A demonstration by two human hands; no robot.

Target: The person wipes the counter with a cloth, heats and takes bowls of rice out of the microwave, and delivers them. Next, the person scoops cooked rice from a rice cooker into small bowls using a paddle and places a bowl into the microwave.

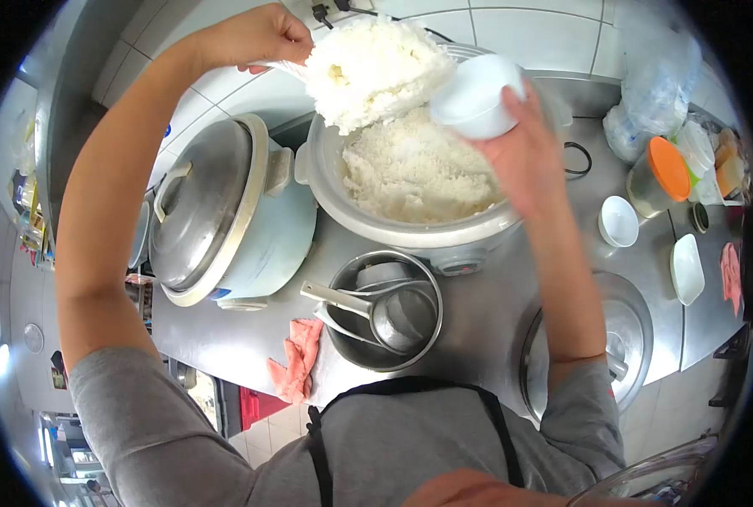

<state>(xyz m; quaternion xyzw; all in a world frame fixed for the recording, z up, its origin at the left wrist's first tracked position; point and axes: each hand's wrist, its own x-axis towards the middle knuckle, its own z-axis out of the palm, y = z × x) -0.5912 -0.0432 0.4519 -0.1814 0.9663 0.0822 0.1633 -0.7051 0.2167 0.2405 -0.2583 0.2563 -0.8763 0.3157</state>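
High at the upper left, my left hand [277,38] is closed round the handle of a paddle whose blade is hidden under a big heap of white rice [376,72]. The heap hangs over the open rice cooker [368,221], which holds more rice [418,169]. To the right, my right hand [520,139] grips a small white bowl [478,97], tilted beside the heap and above the cooker's right side.
A lidded cooker [283,245] stands left. Nearer me are a metal pot [434,338] with ladles, a pink cloth [299,359] and a round metal lid [634,325]. Rightward sit a white bowl [618,221], a white dish [687,270] and an orange-lidded container [668,169].
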